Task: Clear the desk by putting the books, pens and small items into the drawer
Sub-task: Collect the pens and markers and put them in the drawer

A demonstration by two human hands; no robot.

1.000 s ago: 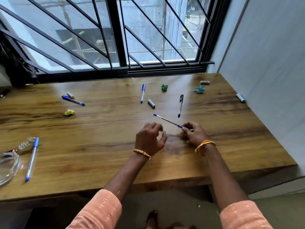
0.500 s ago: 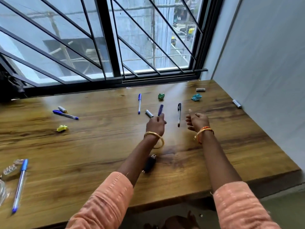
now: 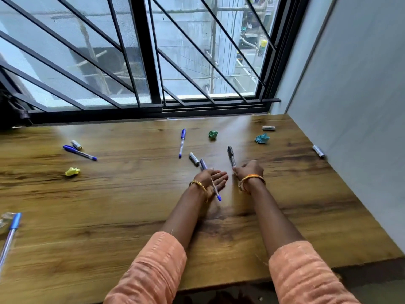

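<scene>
The left hand (image 3: 211, 179) lies palm up and mostly open above the middle of the tabletop (image 3: 122, 216), with a blue pen (image 3: 210, 179) lying slantwise across it, kept there more by the thumb than by any real grip. The right hand (image 3: 248, 171) has its fingers closed on the near end of a black pen (image 3: 231, 156), whose far end points toward the window edge. These pens are light, stiff and smooth, apt to roll, so the middle of the barrel is the best place to pinch them, and several can likely be bundled in one fist. The batteries, one just beside the blue pen's far end (image 3: 194, 158), one by the right wall (image 3: 318, 151), one near the far right corner (image 3: 268, 128) and one toward the left edge (image 3: 76, 145), are small, dense and round, and would roll if nudged. The crumpled papers, green (image 3: 213, 134), teal (image 3: 262, 138) and yellow (image 3: 72, 171), are soft and nearly weightless. Two more blue pens lie toward the far edge (image 3: 182, 143) and the left (image 3: 79, 152); another (image 3: 9, 235) is cut off at the near left edge. The drawer is nowhere in view, no books show, and the pale object at the left edge is too blurred to name.
</scene>
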